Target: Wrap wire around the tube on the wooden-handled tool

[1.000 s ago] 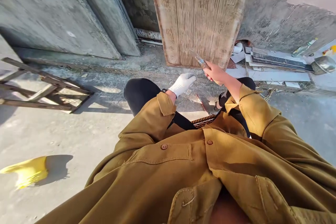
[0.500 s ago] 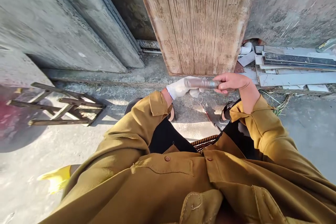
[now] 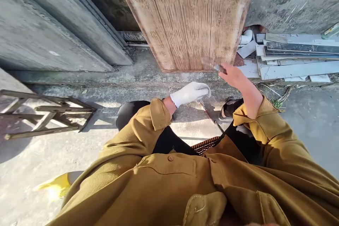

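My right hand (image 3: 233, 77), bare, is closed around a flat, brownish, blade-like tool (image 3: 210, 64) with wire or cord wound round it. The tool is smeared by motion and points left, in front of the lower part of an upright wooden panel (image 3: 196, 24). My left hand (image 3: 191, 93), in a white knitted glove, is lower and to the left, apart from the tool. Its fingers are curled and pressed together, palm side hidden; whether anything is in them I cannot tell. Below it, a thin reddish-brown rod (image 3: 209, 113) with a dark end lies between my feet.
A wooden stool (image 3: 53, 109) lies on its side at left. Large grey slabs (image 3: 53, 24) lean against the wall. Stacked boards and strips (image 3: 296, 60) lie at right beside a white pipe (image 3: 246, 38). Something yellow (image 3: 57, 185) is at lower left.
My left hand has come off the tool and moved slightly down. My right hand has lifted the tool up toward the panel. The view has shifted right.
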A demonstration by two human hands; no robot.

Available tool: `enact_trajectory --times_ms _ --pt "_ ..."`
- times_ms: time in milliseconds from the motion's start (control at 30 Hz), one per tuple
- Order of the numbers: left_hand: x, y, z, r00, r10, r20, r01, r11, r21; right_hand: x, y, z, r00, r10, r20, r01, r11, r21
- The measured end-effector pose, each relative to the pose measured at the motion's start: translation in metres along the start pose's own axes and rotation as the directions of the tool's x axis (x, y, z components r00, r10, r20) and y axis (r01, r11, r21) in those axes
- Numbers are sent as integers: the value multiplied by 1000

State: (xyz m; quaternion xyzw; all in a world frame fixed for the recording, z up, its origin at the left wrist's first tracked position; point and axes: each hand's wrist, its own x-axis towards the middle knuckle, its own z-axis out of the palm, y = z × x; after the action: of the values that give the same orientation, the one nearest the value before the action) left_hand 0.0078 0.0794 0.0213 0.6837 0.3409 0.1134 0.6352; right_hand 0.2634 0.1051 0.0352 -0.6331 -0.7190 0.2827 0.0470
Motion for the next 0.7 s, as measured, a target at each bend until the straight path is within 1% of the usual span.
enact_trajectory --times_ms 33,67,100,133,167,200,233,267,300,333,367,400,433,467,500,533,567,600,633,700 --pt "-2 4 -1 999 29 -40 -23 990 140 -4 -2 3 996 -15 87 21 997 -73" --pt "-4 7 -4 995 59 -78 -35 960 279 -9 -5 7 979 -29 201 51 993 -106" --pt "-6 9 -7 990 87 -108 -37 916 399 -15 -9 10 937 -48 347 92 990 -109" --pt "-8 9 -10 985 109 -132 -31 872 488 -21 -12 12 860 -77 505 143 985 -94" --pt "-10 9 -14 981 122 -149 -22 839 544 -27 -15 11 754 -123 645 196 980 -42" --pt "-12 7 -18 979 128 -160 -15 823 568 -33 -17 9 635 -192 748 236 971 49" --pt "-14 5 -21 976 132 -172 -13 828 561 -39 -18 4 520 -279 807 254 953 165" --pt "-15 3 -24 973 138 -185 -20 848 529 -43 -18 -4 465 -393 794 254 918 305" --pt "-17 1 -27 969 143 -203 -28 876 482 -47 -19 -13 483 -484 730 231 874 427" --pt "-18 -1 -29 962 146 -231 -33 901 433 -48 -20 -24 551 -536 639 199 828 523" --pt "-19 -3 -31 956 147 -255 -36 918 395 -48 -23 -34 650 -546 528 182 787 590" --pt "-20 -5 -32 950 146 -275 -35 929 369 -47 -27 -43 752 -520 405 186 757 626" --pt "-21 -7 -32 947 143 -288 -33 935 354 -42 -32 -50 823 -470 320 190 758 624" --pt "-21 -8 -33 946 138 -293 -30 937 347 -36 -38 -54 889 -398 226 185 765 617" --pt "-22 -9 -33 945 134 -297 -26 939 343 -28 -45 -54 931 -331 152 168 761 626" --pt "-23 -10 -33 945 132 -299 -22 939 343 -19 -51 -51 952 -282 123 153 781 605" --pt "-24 -10 -33 945 127 -300 -14 936 351 -8 -56 -45 972 -224 73 147 818 555" --pt "-25 -11 -33 946 119 -301 0 930 369 2 -59 -38 991 -136 18 113 882 457" --pt "-27 -11 -33 951 107 -289 16 920 392 12 -60 -29 998 -64 -4 62 943 327" --pt "-29 -13 -33 967 77 -243 41 895 444 27 -55 -12 999 13 -30 -7 978 209"
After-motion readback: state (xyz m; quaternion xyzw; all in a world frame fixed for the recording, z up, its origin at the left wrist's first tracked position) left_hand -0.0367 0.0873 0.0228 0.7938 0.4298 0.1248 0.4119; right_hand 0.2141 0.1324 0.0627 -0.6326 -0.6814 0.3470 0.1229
